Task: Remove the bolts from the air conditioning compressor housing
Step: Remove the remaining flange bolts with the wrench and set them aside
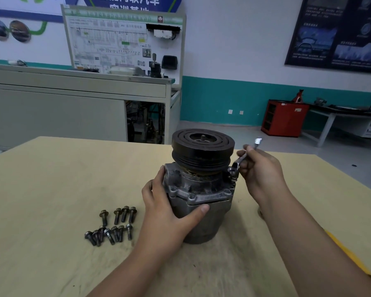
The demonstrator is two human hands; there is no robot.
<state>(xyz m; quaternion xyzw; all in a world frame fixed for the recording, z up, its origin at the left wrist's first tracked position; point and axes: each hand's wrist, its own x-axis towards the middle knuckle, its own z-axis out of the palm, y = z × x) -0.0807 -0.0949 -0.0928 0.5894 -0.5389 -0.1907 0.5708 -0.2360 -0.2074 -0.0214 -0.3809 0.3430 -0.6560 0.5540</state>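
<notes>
Forearms reach in from the bottom edge. Fingers and thumb of the left hand [165, 211] clasp the compressor housing [199, 196], likely to brace it against turning. The right hand [261, 170] pinches a small wrench [237, 161] seated at the flange's right side (bolt head hidden). The housing stands mid-table [51, 179], pulley [201, 144] up; removed bolts [117, 216] lie near its left.
</notes>
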